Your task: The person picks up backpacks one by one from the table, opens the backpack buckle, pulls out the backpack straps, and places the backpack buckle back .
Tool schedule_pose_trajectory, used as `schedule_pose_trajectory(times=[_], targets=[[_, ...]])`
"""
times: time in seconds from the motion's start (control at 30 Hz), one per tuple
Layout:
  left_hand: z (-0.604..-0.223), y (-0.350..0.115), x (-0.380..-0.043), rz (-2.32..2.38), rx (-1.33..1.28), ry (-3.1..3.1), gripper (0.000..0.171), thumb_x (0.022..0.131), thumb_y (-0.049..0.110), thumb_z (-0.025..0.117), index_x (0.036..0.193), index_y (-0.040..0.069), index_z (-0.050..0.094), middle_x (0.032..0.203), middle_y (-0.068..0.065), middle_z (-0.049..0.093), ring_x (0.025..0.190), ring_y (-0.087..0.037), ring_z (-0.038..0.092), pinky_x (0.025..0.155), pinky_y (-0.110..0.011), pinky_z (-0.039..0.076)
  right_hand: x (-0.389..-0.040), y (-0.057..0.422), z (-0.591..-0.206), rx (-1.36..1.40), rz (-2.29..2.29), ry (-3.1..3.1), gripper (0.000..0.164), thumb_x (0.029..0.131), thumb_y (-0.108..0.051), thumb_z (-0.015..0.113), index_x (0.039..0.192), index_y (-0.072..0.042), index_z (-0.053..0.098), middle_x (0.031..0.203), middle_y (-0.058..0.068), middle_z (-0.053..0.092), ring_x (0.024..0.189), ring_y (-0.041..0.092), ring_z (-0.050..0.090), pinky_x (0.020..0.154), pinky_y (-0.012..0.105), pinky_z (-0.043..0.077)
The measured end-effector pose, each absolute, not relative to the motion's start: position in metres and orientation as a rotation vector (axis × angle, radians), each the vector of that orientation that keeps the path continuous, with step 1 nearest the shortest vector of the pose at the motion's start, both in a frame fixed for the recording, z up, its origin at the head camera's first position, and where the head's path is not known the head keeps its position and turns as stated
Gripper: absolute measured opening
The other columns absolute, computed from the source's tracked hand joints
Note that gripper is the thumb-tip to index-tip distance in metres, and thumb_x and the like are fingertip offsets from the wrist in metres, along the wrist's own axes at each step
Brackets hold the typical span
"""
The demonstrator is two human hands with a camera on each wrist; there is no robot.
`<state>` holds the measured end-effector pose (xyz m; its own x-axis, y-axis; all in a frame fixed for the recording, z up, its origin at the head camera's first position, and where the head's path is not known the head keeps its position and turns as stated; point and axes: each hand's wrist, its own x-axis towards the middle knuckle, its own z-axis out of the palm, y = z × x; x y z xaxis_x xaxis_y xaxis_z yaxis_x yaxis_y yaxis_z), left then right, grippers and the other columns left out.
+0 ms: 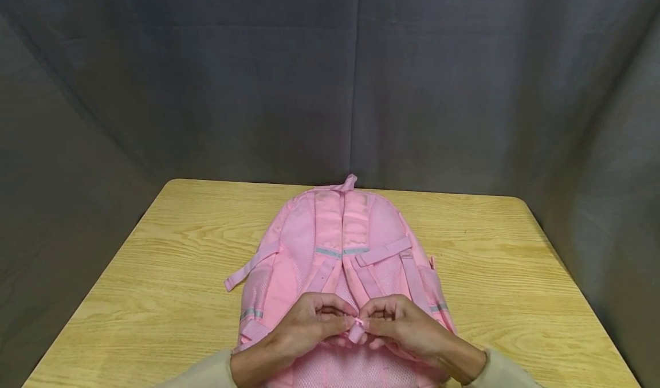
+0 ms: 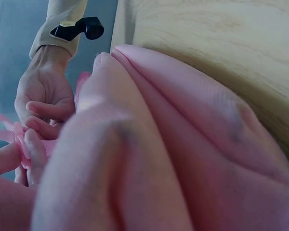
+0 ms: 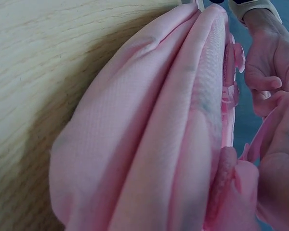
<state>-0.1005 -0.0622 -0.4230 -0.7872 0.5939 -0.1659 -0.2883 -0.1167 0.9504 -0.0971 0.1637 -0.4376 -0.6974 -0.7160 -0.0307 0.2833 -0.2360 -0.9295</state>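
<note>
A pink backpack (image 1: 296, 273) lies on the table with its shoulder straps (image 1: 356, 219) facing up. Over its lower middle, my left hand (image 1: 304, 326) and right hand (image 1: 404, 326) meet fingertip to fingertip. Between them is a small pink plastic buckle (image 1: 358, 322) with a short end of pink webbing (image 1: 356, 334) hanging from it. Both thumbs and forefingers pinch the buckle from either side. In the left wrist view, a loop of webbing (image 2: 2, 127) sticks out beside the buckle (image 2: 23, 144). Whether its halves are joined I cannot tell.
The wooden table (image 1: 170, 262) extends to both sides of the backpack. Loose webbing straps lie at the backpack's left (image 1: 252, 265) and across its right side (image 1: 384, 251). A top handle (image 1: 349, 183) points to the table's far edge. Dark grey curtains (image 1: 258, 90) hang behind.
</note>
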Motion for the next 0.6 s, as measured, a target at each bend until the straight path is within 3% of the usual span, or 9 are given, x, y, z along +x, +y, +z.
schedule_pose_trajectory(times=[0.23,0.47,0.6], targets=[[-0.4217,-0.0621,-0.0999,1.956,0.307,1.591,0.027,0.092,0.006,0.07,0.108,-0.014,0.063,0.09,-0.013,0.075,0.075,-0.015,0.072,0.07,-0.026,0.06,-0.0965,0.163,-0.4342,-0.526,-1.98,1.393,0.014,0.099,0.0,0.054,0.101,-0.004,0.067,0.097,0.004,0.074,0.089,0.009,0.069,0.071,0.017,0.056],[-0.4204,-0.0638,-0.0989,1.951,0.253,1.617,0.028,0.09,0.011,0.073,0.108,-0.01,0.065,0.084,-0.004,0.073,0.074,-0.017,0.072,0.068,-0.024,0.059,-0.0967,0.1627,-0.4297,-0.416,-1.942,1.425,0.009,0.098,-0.005,0.058,0.1,-0.003,0.066,0.095,0.003,0.074,0.086,0.008,0.069,0.07,0.016,0.057],[-0.4212,-0.0639,-0.0988,1.958,0.274,1.613,0.028,0.091,0.011,0.072,0.108,-0.01,0.065,0.084,-0.005,0.073,0.076,-0.019,0.073,0.067,-0.024,0.059,-0.0973,0.1632,-0.4289,-0.406,-1.922,1.428,0.008,0.098,-0.005,0.058,0.099,-0.004,0.066,0.093,0.001,0.073,0.084,0.007,0.068,0.067,0.015,0.056]])
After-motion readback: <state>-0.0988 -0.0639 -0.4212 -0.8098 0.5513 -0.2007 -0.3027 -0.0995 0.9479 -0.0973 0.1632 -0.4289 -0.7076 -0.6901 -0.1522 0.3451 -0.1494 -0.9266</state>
